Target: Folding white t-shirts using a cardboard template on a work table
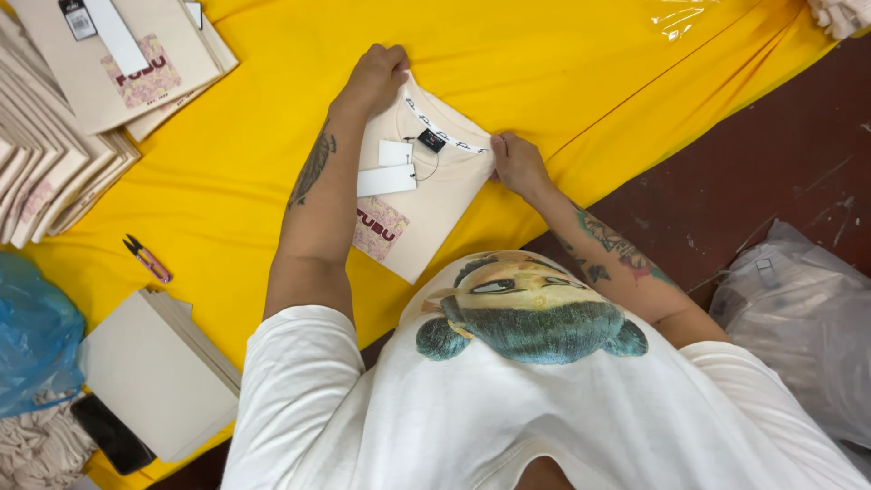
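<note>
Head view: a folded cream T-shirt (426,195) lies on the yellow cloth (562,63) covering the work surface, collar end away from the person, with two white hang tags (388,169) resting on its chest and a pink printed patch near the hem. The left hand (374,80) is closed over the far left corner at the collar, fingers curled onto the fabric; the right hand (517,163) pinches the right edge just below the collar band. The shirt thus sits between the two grips, held at its upper corners only, the lower half lying free on the cloth. Judged risk: with the hem end unsupported, any lift or pull could let the fold slip open or skew, and the loose tags could slide off or crease under. A fanned stack of folded shirts (54,145) lies at far left, thread snips (147,259) and a pile of cardboard inserts (159,372) near the left elbow, well apart from the shirt.
</note>
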